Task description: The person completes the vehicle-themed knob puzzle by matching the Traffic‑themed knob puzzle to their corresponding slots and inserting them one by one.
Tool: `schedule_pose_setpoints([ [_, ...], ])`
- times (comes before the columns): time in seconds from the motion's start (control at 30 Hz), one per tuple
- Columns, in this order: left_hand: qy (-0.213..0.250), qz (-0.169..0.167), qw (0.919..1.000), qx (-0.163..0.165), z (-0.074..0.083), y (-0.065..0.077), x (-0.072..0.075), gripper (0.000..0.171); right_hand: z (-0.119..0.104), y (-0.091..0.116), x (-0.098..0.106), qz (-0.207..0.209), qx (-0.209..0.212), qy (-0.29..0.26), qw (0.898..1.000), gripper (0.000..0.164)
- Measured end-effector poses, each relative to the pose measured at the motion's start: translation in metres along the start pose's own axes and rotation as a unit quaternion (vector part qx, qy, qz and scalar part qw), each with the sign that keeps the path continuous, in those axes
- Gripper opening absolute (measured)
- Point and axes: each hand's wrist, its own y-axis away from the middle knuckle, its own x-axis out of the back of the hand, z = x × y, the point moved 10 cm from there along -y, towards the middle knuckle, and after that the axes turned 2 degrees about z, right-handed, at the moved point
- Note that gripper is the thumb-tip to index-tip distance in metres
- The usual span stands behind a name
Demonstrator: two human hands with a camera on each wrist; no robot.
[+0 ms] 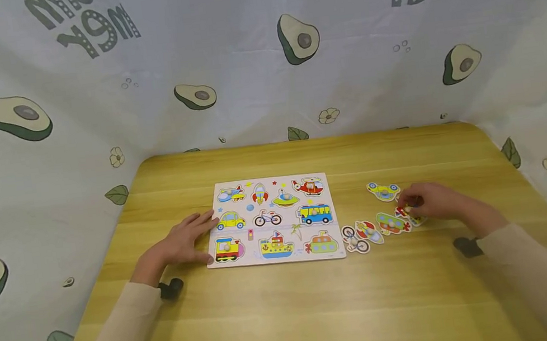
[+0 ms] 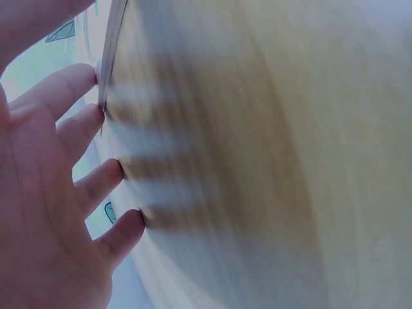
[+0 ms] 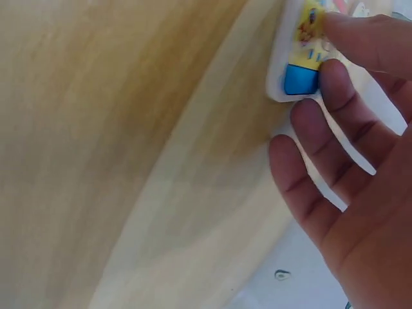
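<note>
A wooden knob puzzle board (image 1: 260, 234) printed with vehicles lies flat on the table. My left hand (image 1: 185, 239) has its fingers spread, fingertips touching the board's left edge; in the left wrist view the palm (image 2: 45, 174) shows nothing in it. To the right of the board, my right hand (image 1: 431, 201) pinches a small puzzle piece (image 3: 302, 74), yellow with a blue end, between thumb and fingertips. Its picture is partly hidden by the fingers. Close by lie a yellow car piece (image 1: 384, 191) and a green submarine piece (image 1: 392, 223).
A rocket piece (image 1: 369, 232) and a bicycle piece (image 1: 356, 240) lie between the board's right edge and the submarine piece. Another piece (image 1: 418, 221) shows partly under my right hand. The wooden table (image 1: 280, 316) ends at a white avocado-print cloth (image 1: 248, 38).
</note>
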Motion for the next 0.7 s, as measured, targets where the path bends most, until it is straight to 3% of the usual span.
schedule_pose_setpoints([
  [0.47,-0.001,0.0,1.0,0.001,-0.0006,0.0012,-0.0005,0.094,-0.0039,0.0047,0.0005,0.021,0.007,-0.012,1.0,0.011],
  [0.7,-0.006,0.003,1.0,-0.006,-0.0007,-0.0004,0.0009,0.095,-0.0054,0.0079,0.0047,0.054,0.008,0.008,0.998,0.01],
])
